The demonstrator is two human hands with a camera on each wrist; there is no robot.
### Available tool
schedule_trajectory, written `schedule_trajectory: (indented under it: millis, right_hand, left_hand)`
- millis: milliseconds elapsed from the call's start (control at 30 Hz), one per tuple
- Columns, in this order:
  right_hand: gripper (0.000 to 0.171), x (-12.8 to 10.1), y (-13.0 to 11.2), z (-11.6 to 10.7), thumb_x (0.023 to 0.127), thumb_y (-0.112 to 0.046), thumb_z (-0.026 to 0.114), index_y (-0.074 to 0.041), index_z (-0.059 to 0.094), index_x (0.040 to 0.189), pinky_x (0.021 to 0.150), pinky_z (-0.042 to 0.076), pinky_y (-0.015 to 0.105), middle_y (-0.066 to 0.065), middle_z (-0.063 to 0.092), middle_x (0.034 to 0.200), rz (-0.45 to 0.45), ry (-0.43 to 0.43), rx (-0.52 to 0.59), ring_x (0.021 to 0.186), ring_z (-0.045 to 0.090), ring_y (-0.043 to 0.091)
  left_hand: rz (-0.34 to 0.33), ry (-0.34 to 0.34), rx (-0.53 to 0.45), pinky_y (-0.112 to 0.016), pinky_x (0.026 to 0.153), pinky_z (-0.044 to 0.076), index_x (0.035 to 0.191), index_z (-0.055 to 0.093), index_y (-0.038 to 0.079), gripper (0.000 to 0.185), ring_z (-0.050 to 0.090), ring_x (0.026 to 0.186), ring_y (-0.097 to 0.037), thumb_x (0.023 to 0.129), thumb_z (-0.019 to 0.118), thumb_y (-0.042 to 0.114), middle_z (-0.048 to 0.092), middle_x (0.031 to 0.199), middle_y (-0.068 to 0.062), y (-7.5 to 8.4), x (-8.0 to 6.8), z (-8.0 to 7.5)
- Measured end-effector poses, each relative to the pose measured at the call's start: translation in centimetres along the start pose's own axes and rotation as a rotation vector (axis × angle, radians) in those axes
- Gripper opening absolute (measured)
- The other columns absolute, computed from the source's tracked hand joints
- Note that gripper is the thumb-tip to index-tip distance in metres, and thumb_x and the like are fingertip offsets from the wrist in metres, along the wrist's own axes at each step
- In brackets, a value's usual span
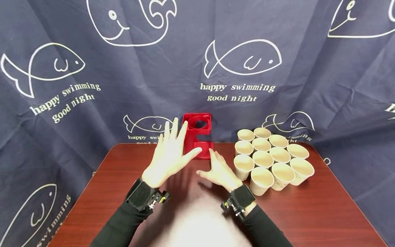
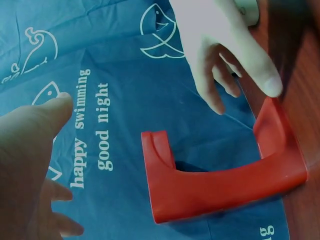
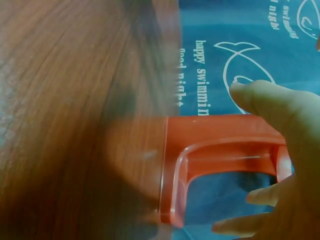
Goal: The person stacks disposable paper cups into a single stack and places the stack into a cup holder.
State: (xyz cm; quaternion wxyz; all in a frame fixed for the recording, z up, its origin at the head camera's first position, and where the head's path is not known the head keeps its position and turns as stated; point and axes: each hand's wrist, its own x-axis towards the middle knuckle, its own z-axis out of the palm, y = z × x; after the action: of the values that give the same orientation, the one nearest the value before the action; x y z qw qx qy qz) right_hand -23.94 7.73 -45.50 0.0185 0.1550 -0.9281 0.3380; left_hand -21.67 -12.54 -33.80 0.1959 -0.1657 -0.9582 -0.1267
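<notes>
A red plastic holder [image 1: 197,135] with a round opening in its top stands upright at the table's far edge. My left hand [image 1: 170,152] is raised just in front of its left side, fingers spread and straight, holding nothing. My right hand [image 1: 218,168] lies low over the table with its fingers stretched toward the holder's base; whether it touches is unclear. The left wrist view shows the holder [image 2: 220,185] as a C-shape, with the right hand [image 2: 225,55] above it. In the right wrist view the holder [image 3: 220,150] is right beside my right fingers [image 3: 280,107].
Several empty paper cups [image 1: 271,157] stand packed together on the right half of the reddish-brown wooden table [image 1: 123,178]. A dark blue curtain [image 1: 277,68] printed with white whales hangs right behind the table's far edge.
</notes>
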Motion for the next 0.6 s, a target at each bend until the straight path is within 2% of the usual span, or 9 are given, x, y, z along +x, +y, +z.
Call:
schedule_trajectory:
  millis: [100, 300, 400, 500, 600]
  right_hand:
    - [0.105, 0.5, -0.2, 0.5, 0.082, -0.051, 0.080, 0.002, 0.030, 0.158, 0.117, 0.037, 0.063, 0.030, 0.035, 0.160, 0.058, -0.022, -0.026, 0.146, 0.035, 0.054]
    - [0.109, 1.4, 0.1, 1.5, 0.077, -0.060, 0.079, -0.005, 0.032, 0.159, 0.119, 0.028, 0.069, 0.033, 0.032, 0.160, 0.151, -0.079, -0.126, 0.147, 0.027, 0.060]
    - [0.111, 1.7, 0.3, 1.8, 0.076, -0.062, 0.079, -0.006, 0.032, 0.160, 0.119, 0.025, 0.071, 0.034, 0.030, 0.161, 0.185, -0.088, -0.138, 0.148, 0.024, 0.059]
    - [0.110, 2.2, 0.5, 2.0, 0.076, -0.062, 0.079, -0.006, 0.033, 0.159, 0.119, 0.027, 0.070, 0.033, 0.034, 0.159, 0.215, -0.092, -0.144, 0.148, 0.026, 0.058]
    - [0.100, 2.7, 0.6, 2.1, 0.078, -0.056, 0.080, -0.005, 0.039, 0.154, 0.114, 0.036, 0.067, 0.030, 0.046, 0.152, 0.235, -0.076, -0.149, 0.143, 0.036, 0.055]
  left_hand:
    - [-0.006, -0.002, 0.013, -0.068, 0.118, 0.031, 0.164, 0.026, 0.015, 0.092, 0.017, 0.154, -0.051, 0.094, 0.057, 0.066, 0.021, 0.169, -0.022, -0.4, 0.6, 0.3]
    - [-0.097, -0.094, -0.002, -0.069, 0.118, 0.031, 0.164, 0.026, 0.015, 0.086, 0.017, 0.155, -0.051, 0.098, 0.049, 0.065, 0.020, 0.169, -0.021, -1.2, 1.4, 2.0]
    - [-0.120, -0.107, -0.017, -0.070, 0.117, 0.032, 0.162, 0.031, 0.013, 0.082, 0.021, 0.154, -0.051, 0.099, 0.047, 0.064, 0.026, 0.167, -0.022, -1.6, 1.7, 2.5]
    - [-0.139, -0.100, -0.036, -0.069, 0.114, 0.037, 0.159, 0.036, 0.012, 0.078, 0.028, 0.151, -0.049, 0.100, 0.047, 0.062, 0.031, 0.166, -0.021, -1.8, 2.0, 2.8]
    - [-0.154, -0.081, -0.050, -0.068, 0.109, 0.044, 0.156, 0.042, 0.011, 0.074, 0.039, 0.147, -0.046, 0.101, 0.047, 0.061, 0.035, 0.163, -0.021, -2.0, 2.3, 3.2]
